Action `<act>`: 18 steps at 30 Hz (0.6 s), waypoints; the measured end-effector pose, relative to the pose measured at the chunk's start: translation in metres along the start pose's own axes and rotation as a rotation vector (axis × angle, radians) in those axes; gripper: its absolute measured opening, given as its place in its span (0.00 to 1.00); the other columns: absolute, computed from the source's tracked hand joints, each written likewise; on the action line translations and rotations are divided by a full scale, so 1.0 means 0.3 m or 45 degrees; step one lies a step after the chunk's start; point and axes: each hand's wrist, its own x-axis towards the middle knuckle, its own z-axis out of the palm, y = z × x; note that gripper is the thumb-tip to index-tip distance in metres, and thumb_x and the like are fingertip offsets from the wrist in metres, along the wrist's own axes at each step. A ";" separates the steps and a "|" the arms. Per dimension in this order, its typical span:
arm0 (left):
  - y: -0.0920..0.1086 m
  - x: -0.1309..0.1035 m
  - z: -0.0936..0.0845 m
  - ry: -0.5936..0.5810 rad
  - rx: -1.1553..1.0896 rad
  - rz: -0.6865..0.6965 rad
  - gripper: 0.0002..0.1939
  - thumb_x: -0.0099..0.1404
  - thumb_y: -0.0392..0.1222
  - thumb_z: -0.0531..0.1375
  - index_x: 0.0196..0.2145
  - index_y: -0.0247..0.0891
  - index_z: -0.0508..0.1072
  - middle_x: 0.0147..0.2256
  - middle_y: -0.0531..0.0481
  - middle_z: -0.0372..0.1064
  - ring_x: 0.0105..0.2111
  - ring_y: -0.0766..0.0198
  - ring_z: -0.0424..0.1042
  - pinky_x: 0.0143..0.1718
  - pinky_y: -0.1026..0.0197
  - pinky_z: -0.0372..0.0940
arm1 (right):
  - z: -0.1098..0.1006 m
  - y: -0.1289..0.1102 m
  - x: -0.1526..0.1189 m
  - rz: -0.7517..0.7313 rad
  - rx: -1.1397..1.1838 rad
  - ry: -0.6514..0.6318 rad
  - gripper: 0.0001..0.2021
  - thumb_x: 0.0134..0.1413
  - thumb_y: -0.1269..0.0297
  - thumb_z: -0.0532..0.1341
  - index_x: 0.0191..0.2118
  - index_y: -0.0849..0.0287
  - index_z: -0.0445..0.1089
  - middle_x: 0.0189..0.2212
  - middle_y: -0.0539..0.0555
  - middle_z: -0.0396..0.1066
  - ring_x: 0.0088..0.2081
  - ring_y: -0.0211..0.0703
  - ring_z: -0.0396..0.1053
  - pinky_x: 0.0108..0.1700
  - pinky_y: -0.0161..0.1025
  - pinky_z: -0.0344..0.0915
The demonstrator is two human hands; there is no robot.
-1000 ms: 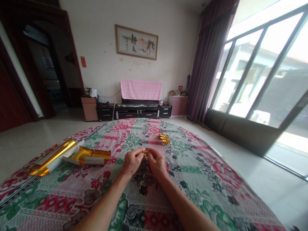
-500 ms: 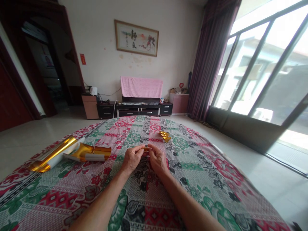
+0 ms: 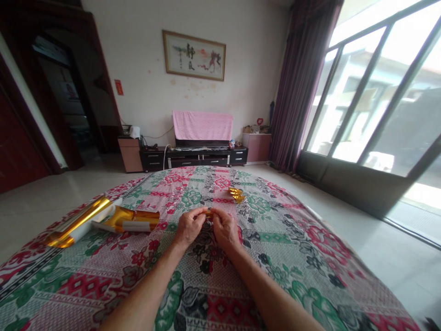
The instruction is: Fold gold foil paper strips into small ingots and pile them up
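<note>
Pinching a small gold piece [image 3: 208, 213] between both hands: left hand [image 3: 189, 227] on one end, right hand [image 3: 225, 227] on the other, fingers pressed together on each side. It looks thin and narrow and sits near the middle of the worktop [image 3: 292, 285], but my fingers hide most of it. Can't tell whether it touches the patterned cloth [image 3: 161, 188], which looks woven, with red, green and black flowers.

Off to my left there's a long foil roll [image 3: 82, 220], mirror-shiny gold with white showing, lying slanted near the left edge. A shorter foil piece [image 3: 132, 219], curled and also gold and white, lies crosswise right beside it, free end pointing at my left hand. Just beyond my right hand sits a little foil cluster [image 3: 236, 195], all creases and points.

Room-wise, the far edge curves round past that cluster, and the whole right side is open cloth, so plenty of space there.
</note>
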 end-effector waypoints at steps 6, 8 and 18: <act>-0.013 0.004 0.003 -0.019 0.028 0.031 0.16 0.54 0.35 0.52 0.38 0.37 0.75 0.40 0.50 0.74 0.42 0.63 0.71 0.49 0.58 0.64 | -0.006 -0.020 -0.003 -0.013 -0.106 -0.017 0.15 0.52 0.67 0.49 0.37 0.58 0.74 0.30 0.52 0.75 0.30 0.39 0.71 0.35 0.31 0.64; -0.022 0.005 0.006 -0.030 0.003 -0.009 0.16 0.54 0.35 0.53 0.38 0.37 0.75 0.39 0.49 0.74 0.41 0.62 0.72 0.47 0.58 0.65 | -0.007 -0.020 -0.002 -0.006 -0.137 -0.020 0.15 0.52 0.67 0.49 0.37 0.58 0.74 0.30 0.53 0.75 0.30 0.40 0.71 0.35 0.32 0.64; -0.039 0.007 0.013 -0.053 -0.015 -0.026 0.16 0.55 0.36 0.52 0.39 0.37 0.75 0.39 0.48 0.74 0.38 0.62 0.73 0.43 0.59 0.68 | -0.006 -0.011 0.005 0.035 -0.156 -0.023 0.15 0.51 0.66 0.50 0.37 0.57 0.74 0.29 0.52 0.75 0.30 0.39 0.71 0.34 0.31 0.64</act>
